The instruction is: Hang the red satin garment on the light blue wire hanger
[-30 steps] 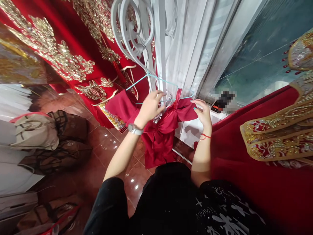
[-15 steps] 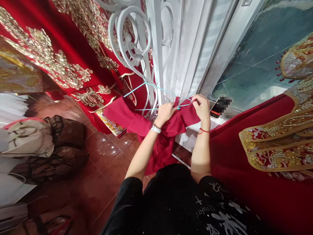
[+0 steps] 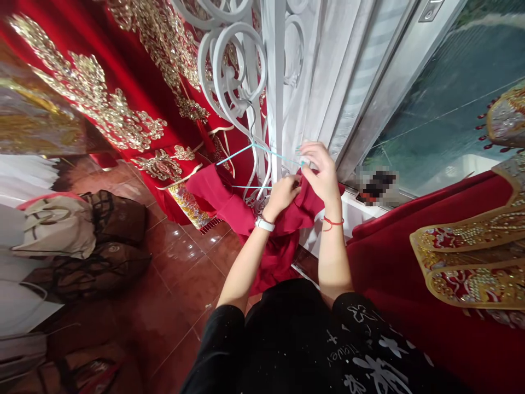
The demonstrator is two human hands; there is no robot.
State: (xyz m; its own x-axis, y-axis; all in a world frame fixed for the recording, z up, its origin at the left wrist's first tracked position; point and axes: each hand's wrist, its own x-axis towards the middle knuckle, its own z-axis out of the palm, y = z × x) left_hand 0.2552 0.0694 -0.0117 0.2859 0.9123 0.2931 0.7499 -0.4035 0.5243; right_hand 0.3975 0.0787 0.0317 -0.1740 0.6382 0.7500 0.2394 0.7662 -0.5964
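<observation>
**Getting a red satin garment onto a wire hanger**

The light-blue wire hanger point(image 3: 250, 158) hangs from the white scrolled grille point(image 3: 233, 82), long axis slanting down to the left. Right hand point(image 3: 322, 172) pinches the hanger's right end; left hand point(image 3: 283, 194) grips the red satin garment point(image 3: 229, 202) just below it. I'd keep the hanger steady and ease the fabric over evenly, so it won't slide off.

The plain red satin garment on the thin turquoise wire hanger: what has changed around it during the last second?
Both hands closed in: the left hand moved right onto the plain red satin garment beside the right hand, which rose to the thin turquoise wire hanger. The hanger stays hooked on the white scrolled metal grille.
</observation>
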